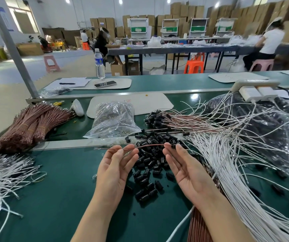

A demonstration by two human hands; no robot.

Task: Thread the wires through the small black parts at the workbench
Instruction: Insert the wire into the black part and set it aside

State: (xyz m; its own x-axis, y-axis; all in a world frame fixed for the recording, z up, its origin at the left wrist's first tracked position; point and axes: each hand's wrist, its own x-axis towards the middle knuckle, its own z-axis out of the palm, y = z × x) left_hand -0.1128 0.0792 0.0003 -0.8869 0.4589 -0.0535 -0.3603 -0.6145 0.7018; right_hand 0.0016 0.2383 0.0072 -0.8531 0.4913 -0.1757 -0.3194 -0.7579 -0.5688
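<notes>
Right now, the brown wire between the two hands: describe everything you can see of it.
The brown wire is thin, with reddish-brown, plastic-looking insulation and a bare metallic tip at its left end. It runs roughly level, bowed slightly upward, held over the pile of black parts. The left hand pinches it near the left end; the right hand pinches the small black part at its right end.

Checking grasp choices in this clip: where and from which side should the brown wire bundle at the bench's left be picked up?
Probably around the banded middle of the brown wire bundle, coming from above. It lies flat and slanted on the bench, the bands hold the strands tight there, and the far ends fan out loose.
</notes>
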